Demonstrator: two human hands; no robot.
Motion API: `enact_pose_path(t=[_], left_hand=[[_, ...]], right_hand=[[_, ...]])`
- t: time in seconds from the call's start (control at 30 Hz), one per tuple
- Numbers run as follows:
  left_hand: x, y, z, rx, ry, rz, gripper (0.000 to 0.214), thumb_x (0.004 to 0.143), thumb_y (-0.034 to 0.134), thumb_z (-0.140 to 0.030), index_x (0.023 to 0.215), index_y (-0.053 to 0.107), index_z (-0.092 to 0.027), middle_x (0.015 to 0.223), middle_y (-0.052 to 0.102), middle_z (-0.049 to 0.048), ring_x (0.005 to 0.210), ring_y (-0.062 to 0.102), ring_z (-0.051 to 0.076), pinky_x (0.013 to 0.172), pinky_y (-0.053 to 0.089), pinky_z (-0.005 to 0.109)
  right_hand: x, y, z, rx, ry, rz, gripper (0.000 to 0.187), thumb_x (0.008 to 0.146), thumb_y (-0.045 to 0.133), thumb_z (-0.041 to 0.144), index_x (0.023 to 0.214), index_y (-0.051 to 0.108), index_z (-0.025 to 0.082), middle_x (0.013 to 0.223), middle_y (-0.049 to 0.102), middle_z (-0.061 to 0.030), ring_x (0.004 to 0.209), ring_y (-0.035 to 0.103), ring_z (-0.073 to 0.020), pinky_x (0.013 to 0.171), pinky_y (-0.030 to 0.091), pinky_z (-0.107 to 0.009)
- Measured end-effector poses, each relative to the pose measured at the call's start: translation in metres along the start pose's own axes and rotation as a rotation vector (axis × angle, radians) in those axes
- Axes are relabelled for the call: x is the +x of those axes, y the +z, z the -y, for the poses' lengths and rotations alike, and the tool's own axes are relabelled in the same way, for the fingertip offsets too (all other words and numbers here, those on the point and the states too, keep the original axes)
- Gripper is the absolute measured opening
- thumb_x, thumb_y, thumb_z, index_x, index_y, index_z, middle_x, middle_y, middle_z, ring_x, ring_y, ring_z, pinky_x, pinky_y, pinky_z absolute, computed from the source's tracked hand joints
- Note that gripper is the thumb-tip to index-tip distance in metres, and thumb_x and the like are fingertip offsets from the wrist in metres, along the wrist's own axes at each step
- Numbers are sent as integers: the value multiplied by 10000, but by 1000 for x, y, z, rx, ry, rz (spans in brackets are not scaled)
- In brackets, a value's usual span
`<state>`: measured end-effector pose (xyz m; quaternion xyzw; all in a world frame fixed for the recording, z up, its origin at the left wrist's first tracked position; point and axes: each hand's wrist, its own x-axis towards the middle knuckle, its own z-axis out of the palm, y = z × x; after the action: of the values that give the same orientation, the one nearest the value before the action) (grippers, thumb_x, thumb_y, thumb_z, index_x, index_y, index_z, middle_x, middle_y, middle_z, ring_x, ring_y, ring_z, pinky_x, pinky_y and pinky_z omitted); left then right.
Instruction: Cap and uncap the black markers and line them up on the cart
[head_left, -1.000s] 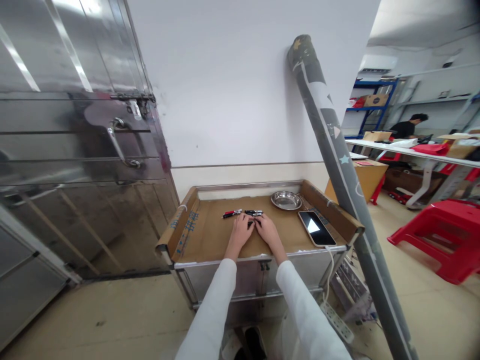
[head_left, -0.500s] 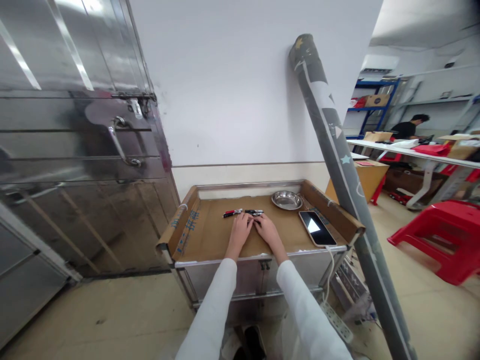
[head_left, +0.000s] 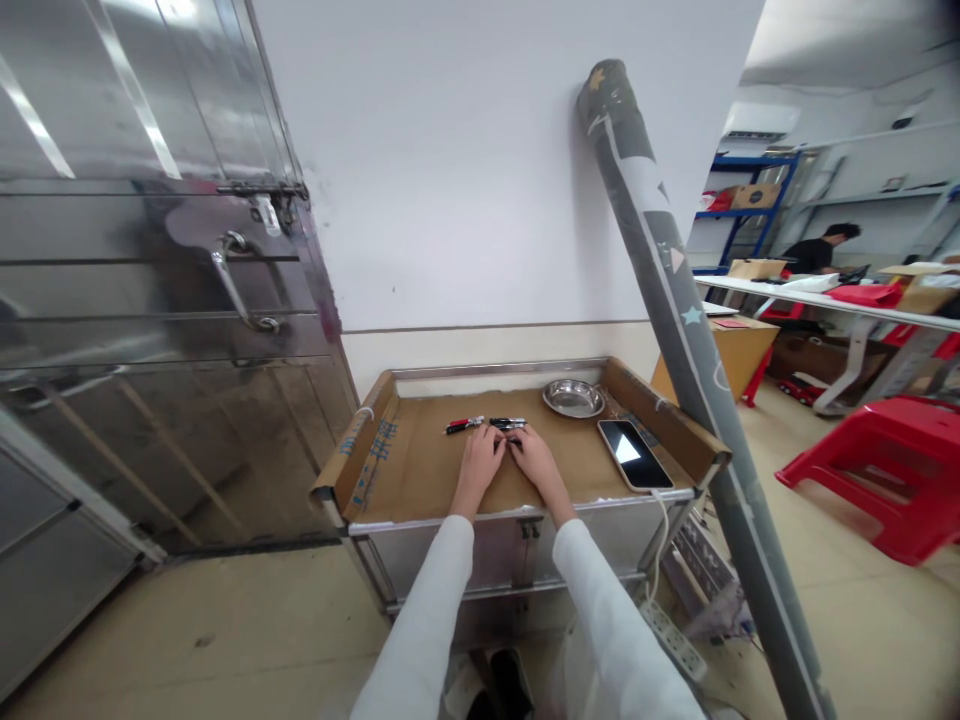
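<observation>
Black-and-silver slender pens [head_left: 507,424] seem light, stiff; pinch mid-barrel. Left hand [head_left: 481,453], right hand [head_left: 532,455]: fingers bent (clamped or not, cannot tell).

Shiny metal dish [head_left: 573,398], matt cardboard lining [head_left: 427,465]

Side by side near the middle of a bench [head_left: 427,470], a worker's left hand [head_left: 481,458] and right hand [head_left: 532,460] rest just short of a row of pens [head_left: 462,426]. To their right, a dish [head_left: 573,399] sits toward the back and a phone [head_left: 634,456] lies nearer the front edge. A wall [head_left: 450,170] stands behind the bench, a door [head_left: 135,260] to its left. A slanting roll [head_left: 671,280] passes its right end, above a low-lying power strip [head_left: 675,640]. Farther right is a stool [head_left: 885,480]; beyond, a co-worker [head_left: 810,258] is behind a long table [head_left: 795,295].
</observation>
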<state>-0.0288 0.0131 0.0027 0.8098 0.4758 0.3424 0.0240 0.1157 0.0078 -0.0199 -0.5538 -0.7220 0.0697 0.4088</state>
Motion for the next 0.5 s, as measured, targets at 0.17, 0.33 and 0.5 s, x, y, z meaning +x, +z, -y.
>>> enact_pose_path(t=[0.17,0.33,0.5], left_hand=[[0,1,1,22,2,-15,50,889,520,-185,866,564,-190,945,620,61,984,594,213,895,453,358],[0,1,0,48,-11,-18,46,878,520,-174,853,557,-186,931,620,63,970,594,216,885,451,360],[0,3,1,67,-31,-11,38,870,523,-170,845,550,-181,931,621,68,965,596,223,878,450,364]], right_hand=[[-1,-2,1,3,1,3,264,845,485,95,1019,663,183,1075,626,-85,1029,583,-180,968,430,-299],[0,-2,2,-5,8,4,271,840,478,89,1015,664,178,1082,619,-88,1023,583,-181,959,438,-300],[-1,-4,6,-17,9,2,264,845,478,90,1009,666,178,1088,610,-85,1000,588,-177,958,439,-295]])
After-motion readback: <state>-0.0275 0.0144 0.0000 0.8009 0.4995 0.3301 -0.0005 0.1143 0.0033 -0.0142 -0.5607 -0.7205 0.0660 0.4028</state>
